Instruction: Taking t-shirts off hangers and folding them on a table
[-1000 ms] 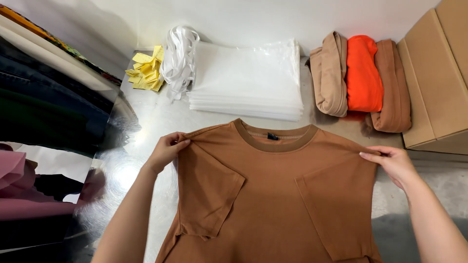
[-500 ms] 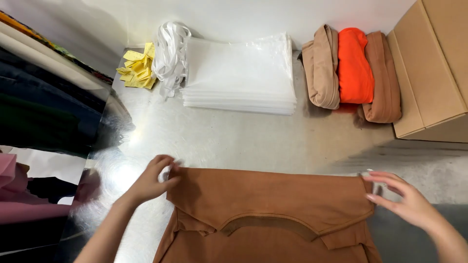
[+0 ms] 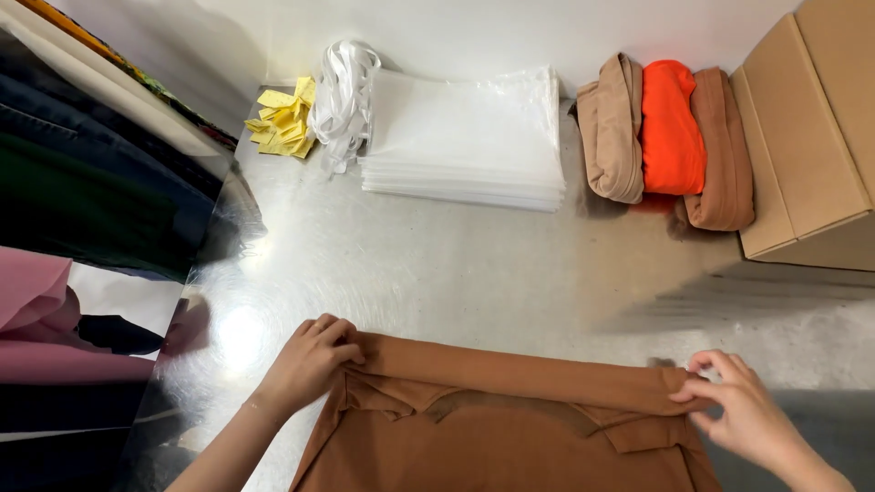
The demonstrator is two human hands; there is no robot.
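Now the brown shirt [image 3: 510, 428] lies flat on the metal table [image 3: 437, 264] at six o'clock, its far edge rolled into a thick fold that runs straight across from hand to hand. The left hand [image 3: 308, 360] sits at the fold's seven o'clock end, fingers curled tight and pinching the cloth at the corner. The right hand [image 3: 743, 410] is at the five o'clock end, thumb and fingertips nipped together on the other corner of the same fold, the remaining fingers loosely bent. Behind the fold, toward twelve o'clock, a wide stretch of bare table opens up, well apart from both hands. At the back of that stretch rests a stack of clear plastic bags [image 3: 465, 137], with a bundle of white strips [image 3: 344, 91] touching its left side and a heap of yellow tags [image 3: 284, 123] just beside that at eleven o'clock. At one o'clock three folded garments [image 3: 670, 137] stand side by side, tan, orange and brown, touching one another. A cardboard box [image 3: 811, 146] closes off the two o'clock corner, just beside the brown one. Along the nine o'clock side hangs a row of dark and pink clothes [image 3: 73, 237], crowding the table's left edge near the left forearm.
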